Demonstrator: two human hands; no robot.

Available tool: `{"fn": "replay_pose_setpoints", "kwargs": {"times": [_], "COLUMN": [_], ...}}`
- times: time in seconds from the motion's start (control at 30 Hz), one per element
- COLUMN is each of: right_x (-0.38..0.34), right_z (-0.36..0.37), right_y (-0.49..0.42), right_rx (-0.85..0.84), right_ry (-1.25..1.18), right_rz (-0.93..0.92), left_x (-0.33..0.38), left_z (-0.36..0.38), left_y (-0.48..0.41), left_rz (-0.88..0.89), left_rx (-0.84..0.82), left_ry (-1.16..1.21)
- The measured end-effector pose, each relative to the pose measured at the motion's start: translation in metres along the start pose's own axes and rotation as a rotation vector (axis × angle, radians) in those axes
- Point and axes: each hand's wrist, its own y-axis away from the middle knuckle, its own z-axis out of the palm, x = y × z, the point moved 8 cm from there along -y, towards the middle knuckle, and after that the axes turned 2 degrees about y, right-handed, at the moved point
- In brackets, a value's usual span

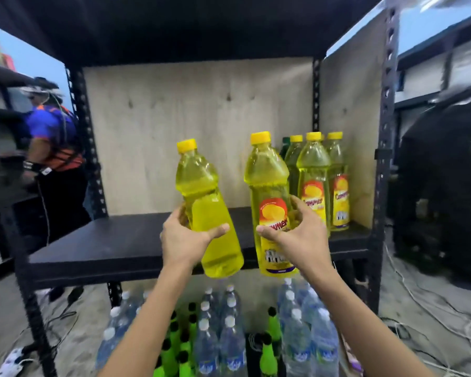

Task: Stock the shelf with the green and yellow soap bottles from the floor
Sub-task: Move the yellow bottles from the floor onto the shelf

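In the head view, two yellow soap bottles are held up in front of the shelf (136,240), one in each hand. The left hand (186,240) is closed around the lower body of the left yellow bottle (206,210), thumb across the front; this bottle is tilted, its cap leaning left and its plain side turned toward the camera. The right hand (297,232) is wrapped round the middle of the right yellow bottle (269,191), which is held nearly upright with its label facing out. Both bottles are carried in the air, their bases hanging level with or just below the shelf's front edge, so neither is set down yet.

At the back right of the shelf a group of stocked bottles (314,183) is already standing against the side panel, with what seems a darker green one half hidden behind. The rest of the board is bare. On the floor below, green bottles (268,357) are seen among clear water bottles (229,336). Another person (52,148) is at work to the left.

The step in hand is judged to be placement: the bottles need to be lifted over the edge, the left one righted, and both stood just beside the existing group
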Motion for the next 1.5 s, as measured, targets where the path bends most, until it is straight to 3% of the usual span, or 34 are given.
{"fn": "replay_pose_setpoints", "kwargs": {"times": [0.2, 0.37, 0.9, 1.3, 1.5], "right_x": [-0.001, 0.022, 0.072, 0.076, 0.058], "right_z": [0.010, 0.025, 0.052, 0.052, 0.048], "right_y": [-0.059, -0.094, -0.112, -0.110, -0.109], "right_rx": [0.176, 0.221, 0.225, 0.226, 0.265], "right_ry": [0.036, 0.054, 0.163, 0.125, 0.108], "right_rz": [0.000, 0.024, 0.005, -0.018, -0.074], "left_x": [0.021, -0.005, -0.084, -0.083, -0.088], "left_z": [0.078, 0.136, 0.232, 0.251, 0.232], "left_y": [-0.109, -0.170, -0.229, -0.212, -0.197], "left_rz": [0.073, -0.010, 0.009, 0.102, 0.037], "left_rx": [0.036, 0.024, -0.092, -0.296, -0.584], "left_ry": [-0.095, -0.088, -0.109, -0.219, -0.518]}}
